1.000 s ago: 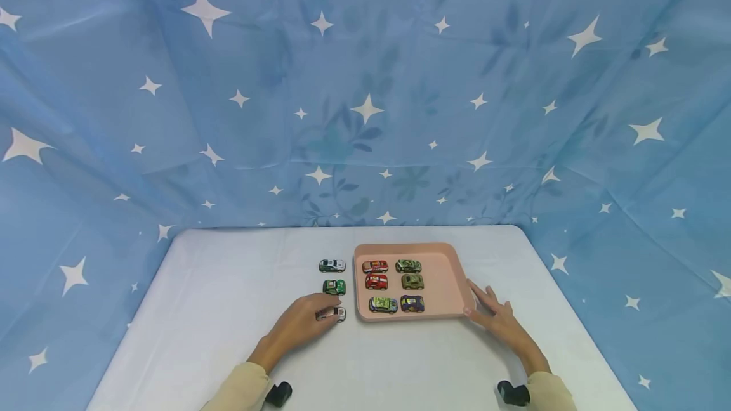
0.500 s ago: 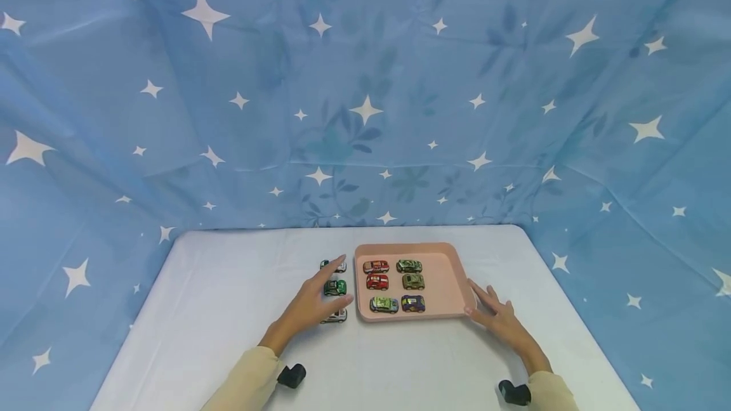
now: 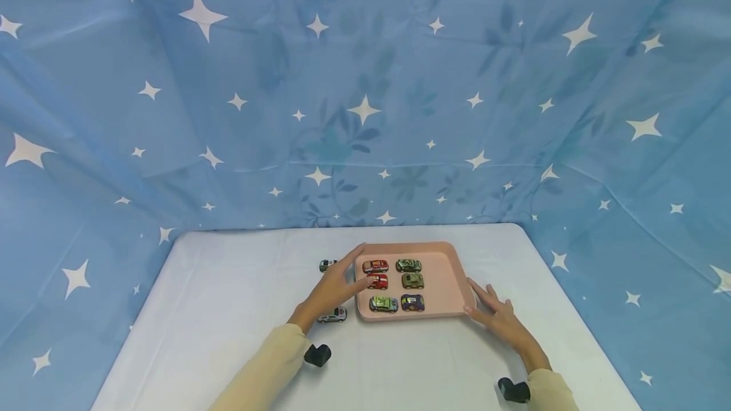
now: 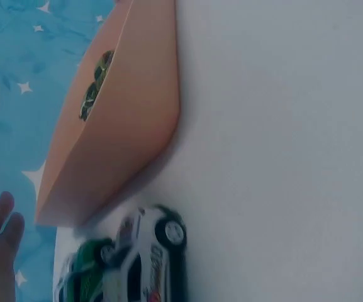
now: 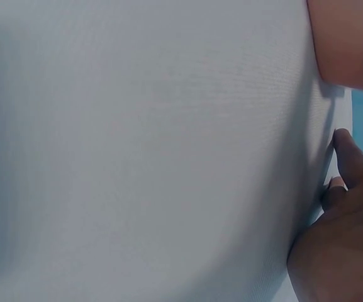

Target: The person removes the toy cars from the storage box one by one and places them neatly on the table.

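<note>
My left hand (image 3: 334, 287) reaches over the left rim of a shallow pink tray (image 3: 440, 271), fingers spread and nothing visible between them. Its thumb overlaps a red toy car (image 3: 379, 280) in the head view. A silver toy car (image 3: 334, 315) stands beside that wrist, and a white-and-green toy car (image 3: 327, 265) shows partly behind the hand. The green toy car (image 4: 92, 272) between them is hidden in the head view but appears in the left wrist view. At the tray's right front corner, my right hand (image 3: 502, 322) rests with extended fingers and thumb right at the wall.
Also inside the tray are an orange-red car (image 3: 375, 266), a lime-green car (image 3: 383, 304), a camouflage car (image 3: 408, 265), an olive car (image 3: 413, 280) and a purple car (image 3: 412, 302). A white cloth (image 3: 228, 309) covers the table. Behind hangs a blue star-patterned curtain (image 3: 257, 132).
My left hand has left the silver car, passed over the green and white-and-green cars, and moved right and away to the tray's left rim, fingers spreading. The right hand stays put.
</note>
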Motion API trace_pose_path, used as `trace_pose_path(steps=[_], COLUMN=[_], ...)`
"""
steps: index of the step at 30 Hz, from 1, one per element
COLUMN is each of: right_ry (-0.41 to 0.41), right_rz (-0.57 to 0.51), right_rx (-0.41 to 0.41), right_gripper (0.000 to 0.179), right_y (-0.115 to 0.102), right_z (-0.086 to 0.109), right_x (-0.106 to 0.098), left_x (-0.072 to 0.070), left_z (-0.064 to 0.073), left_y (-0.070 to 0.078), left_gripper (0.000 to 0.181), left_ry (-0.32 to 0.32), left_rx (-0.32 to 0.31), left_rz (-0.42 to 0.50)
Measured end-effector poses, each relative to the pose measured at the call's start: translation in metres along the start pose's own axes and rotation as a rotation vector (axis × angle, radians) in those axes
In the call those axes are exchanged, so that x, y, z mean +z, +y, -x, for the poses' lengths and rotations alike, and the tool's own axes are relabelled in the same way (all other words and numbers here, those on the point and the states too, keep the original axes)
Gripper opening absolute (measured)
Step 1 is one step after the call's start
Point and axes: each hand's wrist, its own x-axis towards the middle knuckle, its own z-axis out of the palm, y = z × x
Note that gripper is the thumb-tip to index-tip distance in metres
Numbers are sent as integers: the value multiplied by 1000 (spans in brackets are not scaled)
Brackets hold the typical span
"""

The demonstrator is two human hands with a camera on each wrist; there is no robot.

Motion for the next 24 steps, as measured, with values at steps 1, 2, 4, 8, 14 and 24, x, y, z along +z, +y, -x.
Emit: trace_pose_path(steps=[1,2,4,8,14,24], right_ry=[-1,-2,-8,-11,-16,-6], right_rz=[-1,-1,-1,7,-9,9], right_rx=[-2,-4,-4,12,3,14], right_gripper=[85,85,85,86,85,85], right_y=[0,0,0,1,1,-2], right_z=[-1,-1,-2,-1,2,1], right_x=[0,0,0,1,4,1], left_x=[1,3,7,15,27,40], left_z=[-3,-7,-13,-25,-36,-63], left_y=[1,2,4,9,16,23], left_gripper=[80,79,77,72,65,60], left_ry=[-6,-13,-28,-58,-95,-168], left_rx=[7,16,41,60,41,63], left_rz=[4,13,22,6,-6,14])
